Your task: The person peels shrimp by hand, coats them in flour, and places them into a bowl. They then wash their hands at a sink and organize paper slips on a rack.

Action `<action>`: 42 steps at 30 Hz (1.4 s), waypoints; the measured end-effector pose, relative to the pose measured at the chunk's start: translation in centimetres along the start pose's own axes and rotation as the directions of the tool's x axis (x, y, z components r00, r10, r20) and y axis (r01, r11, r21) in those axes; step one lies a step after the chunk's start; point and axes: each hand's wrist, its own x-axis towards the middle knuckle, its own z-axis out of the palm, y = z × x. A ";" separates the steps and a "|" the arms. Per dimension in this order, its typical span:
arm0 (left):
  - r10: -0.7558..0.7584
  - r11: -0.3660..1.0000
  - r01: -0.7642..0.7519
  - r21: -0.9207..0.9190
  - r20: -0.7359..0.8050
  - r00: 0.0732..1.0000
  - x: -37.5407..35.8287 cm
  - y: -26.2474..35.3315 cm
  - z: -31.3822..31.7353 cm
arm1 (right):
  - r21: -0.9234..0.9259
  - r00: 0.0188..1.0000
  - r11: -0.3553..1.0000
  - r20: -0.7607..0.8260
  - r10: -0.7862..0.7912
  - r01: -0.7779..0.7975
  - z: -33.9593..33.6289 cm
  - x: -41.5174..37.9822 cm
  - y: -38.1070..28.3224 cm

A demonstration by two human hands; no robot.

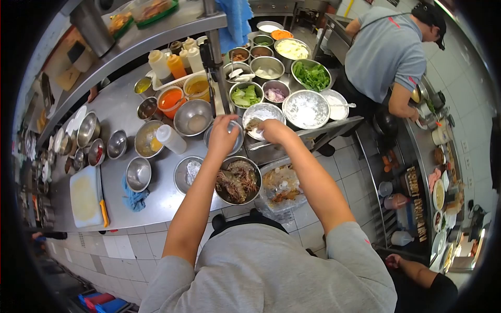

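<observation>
Left hand (224, 134): I see it curled over a metal bowl (237, 142), apart from the right; its grip I can't tell.
Right hand (275, 131): pinching a brownish piece (253, 124) at the powder bowl (250, 134)!
Prawns (238, 181): heaped between the forearms.

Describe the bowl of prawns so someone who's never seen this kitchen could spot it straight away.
Find the steel counter, then follow its near edge to just beyond the wearer's grey shirt. There, between the two outstretched arms, is a round metal bowl. Unlike its neighbours, it is heaped with dark, whole prawns.
</observation>
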 end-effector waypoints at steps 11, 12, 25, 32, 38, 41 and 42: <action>-0.271 0.954 0.257 -0.158 -0.076 0.960 -16.3 -4.3 -11.8 | -0.160 0.992 0.981 -0.045 -0.117 0.108 0.3 5.6 2.1; -0.348 0.926 0.330 -0.183 -0.073 0.935 -17.3 -3.8 -12.9 | -0.103 0.985 0.989 -0.121 -0.123 0.111 -0.6 5.2 1.3; -0.690 0.700 0.624 -0.347 -0.103 0.717 -27.8 -6.5 -17.1 | -0.248 0.933 0.948 -0.249 -0.261 0.199 0.2 6.3 1.7; -0.755 0.627 0.659 -0.415 -0.113 0.646 -29.9 -7.0 -17.9 | -0.309 0.928 0.917 -0.194 -0.319 0.251 1.9 7.2 2.9; -0.741 0.641 0.622 -0.449 -0.152 0.654 -30.1 -7.0 -18.5 | -0.478 0.938 0.843 -0.104 -0.332 0.245 1.6 5.3 1.6; -0.721 0.677 0.622 -0.394 -0.185 0.667 -30.5 -7.2 -18.8 | -0.576 0.908 0.741 0.004 -0.418 0.344 0.3 3.4 -0.9; -0.734 0.661 0.627 -0.411 -0.182 0.655 -30.6 -7.2 -18.8 | -0.575 0.908 0.741 0.007 -0.418 0.346 0.3 3.5 -1.2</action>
